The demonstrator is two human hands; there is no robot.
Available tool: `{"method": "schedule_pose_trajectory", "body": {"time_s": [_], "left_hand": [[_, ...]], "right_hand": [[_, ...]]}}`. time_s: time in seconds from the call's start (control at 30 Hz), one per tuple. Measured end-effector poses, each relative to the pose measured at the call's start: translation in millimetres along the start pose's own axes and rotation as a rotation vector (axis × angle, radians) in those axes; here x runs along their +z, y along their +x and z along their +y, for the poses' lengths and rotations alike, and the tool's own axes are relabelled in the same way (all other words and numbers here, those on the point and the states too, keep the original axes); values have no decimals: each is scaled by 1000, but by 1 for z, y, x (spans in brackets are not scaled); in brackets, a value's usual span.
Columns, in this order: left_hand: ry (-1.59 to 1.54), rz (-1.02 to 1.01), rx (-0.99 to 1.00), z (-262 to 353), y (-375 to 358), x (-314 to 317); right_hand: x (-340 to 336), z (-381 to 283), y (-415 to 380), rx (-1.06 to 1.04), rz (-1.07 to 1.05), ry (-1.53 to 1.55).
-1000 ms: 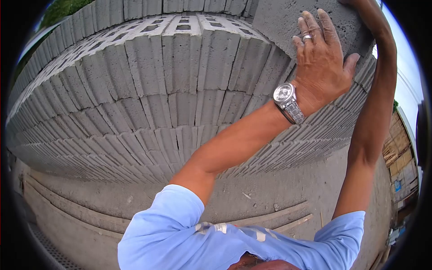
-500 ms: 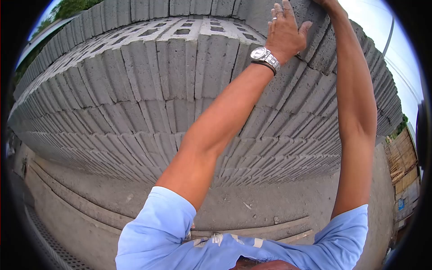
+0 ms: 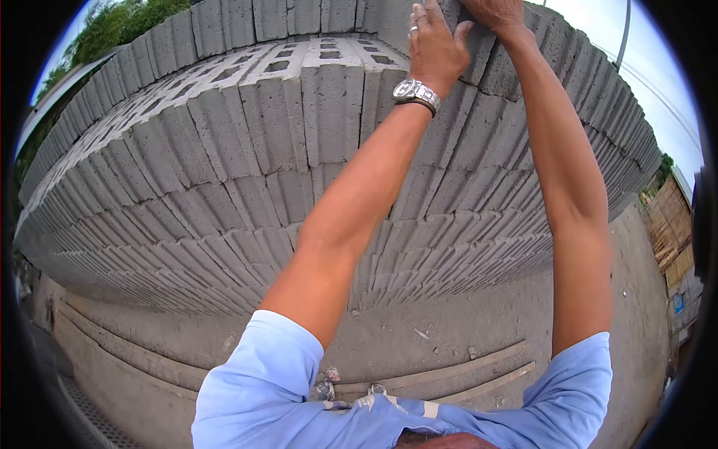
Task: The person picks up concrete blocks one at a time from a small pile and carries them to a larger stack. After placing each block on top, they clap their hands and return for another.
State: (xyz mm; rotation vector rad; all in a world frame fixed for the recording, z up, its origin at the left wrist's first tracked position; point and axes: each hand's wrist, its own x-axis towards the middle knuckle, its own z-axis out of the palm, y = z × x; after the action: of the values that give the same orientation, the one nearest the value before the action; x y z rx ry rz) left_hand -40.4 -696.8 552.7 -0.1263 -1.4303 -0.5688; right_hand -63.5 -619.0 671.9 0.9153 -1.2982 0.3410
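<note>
A tall stack of grey hollow concrete blocks (image 3: pixel 334 112) fills the middle of the view. My left hand (image 3: pixel 440 52), with a ring and a silver watch, lies flat against the face of a block in the top row, its fingers stretched and thumb spread. Just right of it, my right hand (image 3: pixel 499 12) bends over the upper part of a concrete block (image 3: pixel 502 63) at the top edge of the picture. Its fingers look curled around that block, though the frame cuts off part of them. Both arms reach up and forward.
Long wooden boards (image 3: pixel 441 374) lie on the dirt ground (image 3: pixel 396 329) below the stack. More perforated blocks (image 3: pixel 93 411) stand at the lower left. A woven panel wall (image 3: pixel 668 217) is at the right, a pole (image 3: pixel 624 34) behind the stack, and trees (image 3: pixel 123 30) at the upper left.
Both hands have shifted left in the view, and the stack appears slightly lower and turned. More of the right hand shows now. My left hand stays flat on the block.
</note>
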Motion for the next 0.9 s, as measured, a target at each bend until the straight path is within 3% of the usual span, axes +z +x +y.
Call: {"method": "schedule_pose_trajectory", "body": {"time_s": [0.03,0.13,0.23,0.33,0.57,0.9], "left_hand": [[1,-11,-12,1,-2,2],[-10,-76,-48,2,-6,-4],[-41,-56,-16,4,-9,1],[49,25,61,-5,-7,0],[370,128,256,-9,-12,-1],[447,68,417,-12,-13,-1]], "right_hand": [[12,8,-7,-4,80,-38],[2,8,-6,66,-203,-124],[6,8,-10,175,-160,-55],[15,1,-15,154,9,-60],[17,6,-17,158,-10,-36],[9,4,-24,174,97,145]]}}
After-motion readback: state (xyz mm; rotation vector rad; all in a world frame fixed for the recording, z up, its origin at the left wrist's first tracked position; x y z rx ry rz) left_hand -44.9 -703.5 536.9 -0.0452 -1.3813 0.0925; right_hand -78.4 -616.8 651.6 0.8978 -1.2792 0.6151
